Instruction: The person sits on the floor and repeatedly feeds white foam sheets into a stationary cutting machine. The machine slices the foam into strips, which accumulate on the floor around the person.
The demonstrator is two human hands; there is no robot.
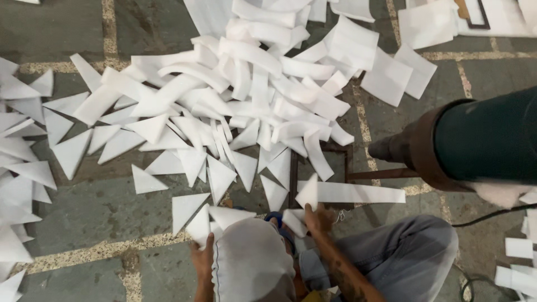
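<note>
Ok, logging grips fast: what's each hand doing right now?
Left hand: closed on a white triangular foam piece.
Right hand: fingers around a smaller white foam piece, with another white triangular piece at its fingertips.

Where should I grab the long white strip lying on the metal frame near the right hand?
Probably pinch the long strip at its near left end, beside the right hand, coming from above. It lies flat across the metal frame, thin and floppy-looking, so thumb and finger on that end should lift it.
</note>
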